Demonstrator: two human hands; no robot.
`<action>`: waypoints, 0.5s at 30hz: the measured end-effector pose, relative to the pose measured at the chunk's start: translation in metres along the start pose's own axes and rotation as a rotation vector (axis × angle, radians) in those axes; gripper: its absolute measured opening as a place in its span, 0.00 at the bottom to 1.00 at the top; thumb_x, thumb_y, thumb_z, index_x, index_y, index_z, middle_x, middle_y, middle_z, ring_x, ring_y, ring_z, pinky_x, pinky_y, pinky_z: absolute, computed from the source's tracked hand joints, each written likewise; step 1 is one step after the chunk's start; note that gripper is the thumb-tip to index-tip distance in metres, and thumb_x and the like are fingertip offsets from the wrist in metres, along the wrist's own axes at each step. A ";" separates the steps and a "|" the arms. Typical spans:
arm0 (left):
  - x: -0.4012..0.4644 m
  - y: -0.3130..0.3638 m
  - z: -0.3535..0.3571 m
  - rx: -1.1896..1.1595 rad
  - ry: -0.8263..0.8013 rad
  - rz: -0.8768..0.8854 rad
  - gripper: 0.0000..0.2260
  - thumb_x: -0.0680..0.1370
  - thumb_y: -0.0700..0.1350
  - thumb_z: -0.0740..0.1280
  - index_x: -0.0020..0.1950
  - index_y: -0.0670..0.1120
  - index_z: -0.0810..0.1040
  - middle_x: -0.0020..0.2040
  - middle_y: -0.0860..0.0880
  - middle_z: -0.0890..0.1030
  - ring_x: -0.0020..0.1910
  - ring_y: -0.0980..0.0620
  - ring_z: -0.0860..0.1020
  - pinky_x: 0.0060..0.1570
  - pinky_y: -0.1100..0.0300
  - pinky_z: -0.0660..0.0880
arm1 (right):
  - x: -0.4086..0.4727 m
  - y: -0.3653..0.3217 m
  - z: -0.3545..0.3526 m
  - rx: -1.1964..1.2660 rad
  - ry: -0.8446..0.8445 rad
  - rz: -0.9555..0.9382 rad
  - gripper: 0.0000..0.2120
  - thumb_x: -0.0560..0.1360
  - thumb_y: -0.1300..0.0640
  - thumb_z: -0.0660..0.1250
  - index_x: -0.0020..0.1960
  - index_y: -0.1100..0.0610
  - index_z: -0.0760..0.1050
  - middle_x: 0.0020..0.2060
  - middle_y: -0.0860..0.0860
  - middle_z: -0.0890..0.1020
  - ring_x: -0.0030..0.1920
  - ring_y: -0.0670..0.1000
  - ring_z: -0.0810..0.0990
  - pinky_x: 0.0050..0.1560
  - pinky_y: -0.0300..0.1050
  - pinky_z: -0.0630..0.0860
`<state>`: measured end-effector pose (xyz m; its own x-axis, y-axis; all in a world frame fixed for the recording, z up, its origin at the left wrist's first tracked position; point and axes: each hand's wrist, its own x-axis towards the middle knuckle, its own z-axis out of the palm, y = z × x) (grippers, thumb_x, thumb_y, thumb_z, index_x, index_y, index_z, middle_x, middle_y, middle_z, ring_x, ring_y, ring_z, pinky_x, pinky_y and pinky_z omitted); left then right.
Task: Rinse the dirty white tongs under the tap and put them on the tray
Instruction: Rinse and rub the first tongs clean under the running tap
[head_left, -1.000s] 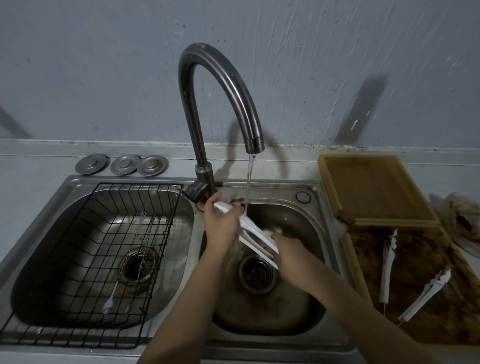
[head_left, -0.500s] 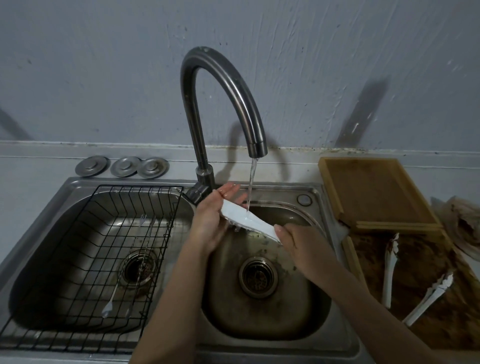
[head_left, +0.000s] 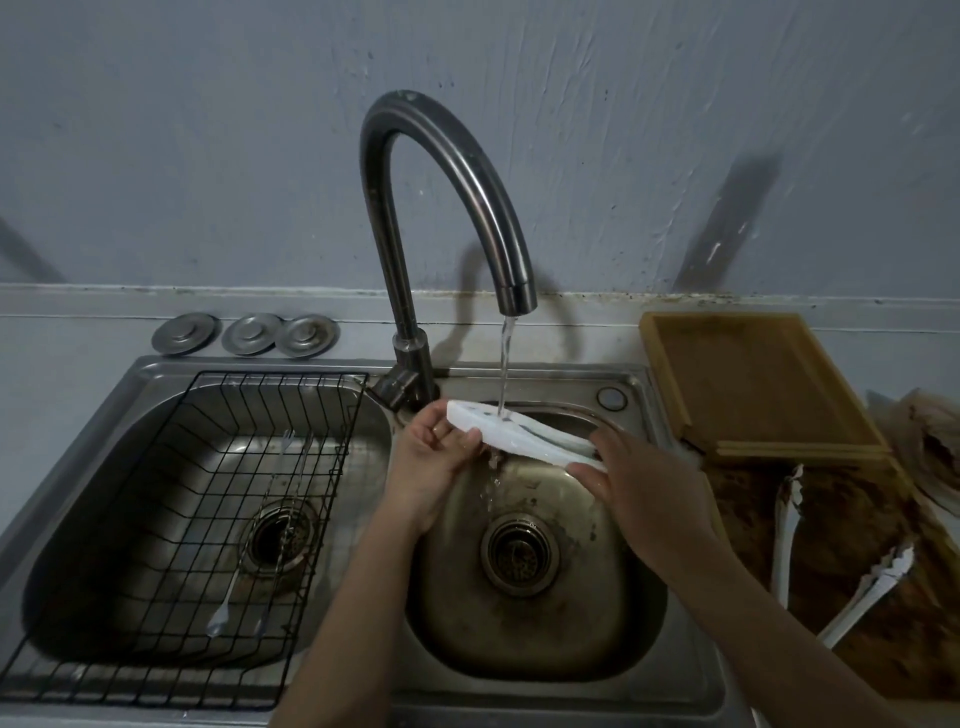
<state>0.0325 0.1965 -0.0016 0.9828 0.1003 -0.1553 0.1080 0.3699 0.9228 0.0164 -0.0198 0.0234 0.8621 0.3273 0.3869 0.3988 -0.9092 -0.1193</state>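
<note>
White tongs (head_left: 511, 432) lie almost level under the running stream from the curved metal tap (head_left: 447, 171), over the right sink basin (head_left: 613, 613). My left hand (head_left: 431, 467) cups their left end from below. My right hand (head_left: 639, 483) pinches their right end, hiding the tips. Water hits the tongs' upper face and drips off into the basin. A clean wooden tray (head_left: 753, 384) sits on the counter at the back right. In front of it a dirty wooden tray (head_left: 893, 639) holds two more white tongs, one (head_left: 782, 535) upright and one (head_left: 867, 597) slanted.
The left basin holds a black wire rack (head_left: 171, 519) with a spoon (head_left: 223, 613) and another thin utensil in it. Three metal sink plugs (head_left: 244, 335) lie on the counter behind it. A soiled cloth or bag (head_left: 930, 441) sits at the far right.
The tongs rose and turned flatter, squeezed together, with their broad face now under the stream. Both hands lifted slightly with them.
</note>
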 end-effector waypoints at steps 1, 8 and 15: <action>-0.001 -0.001 -0.004 0.083 -0.018 0.063 0.15 0.71 0.23 0.63 0.49 0.41 0.73 0.39 0.52 0.85 0.41 0.58 0.82 0.43 0.67 0.79 | -0.001 0.004 -0.002 -0.014 0.034 -0.041 0.17 0.70 0.42 0.61 0.42 0.56 0.75 0.30 0.50 0.79 0.26 0.51 0.76 0.25 0.39 0.63; -0.007 0.007 -0.007 0.233 -0.124 0.291 0.18 0.65 0.19 0.66 0.40 0.42 0.73 0.38 0.54 0.86 0.43 0.58 0.83 0.43 0.68 0.78 | -0.005 0.014 -0.003 -0.012 0.070 -0.116 0.20 0.72 0.39 0.59 0.47 0.56 0.75 0.33 0.50 0.80 0.29 0.50 0.77 0.25 0.41 0.71; -0.007 0.020 -0.003 1.464 -0.276 0.352 0.23 0.64 0.50 0.77 0.56 0.51 0.74 0.54 0.52 0.80 0.53 0.51 0.77 0.48 0.60 0.71 | 0.003 0.007 -0.009 -0.011 -0.114 -0.080 0.22 0.65 0.40 0.71 0.48 0.56 0.79 0.37 0.51 0.83 0.34 0.52 0.80 0.30 0.40 0.67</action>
<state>0.0273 0.2064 0.0171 0.9679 -0.2455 0.0546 -0.2433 -0.8590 0.4504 0.0188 -0.0274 0.0320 0.8578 0.4256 0.2883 0.4648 -0.8816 -0.0815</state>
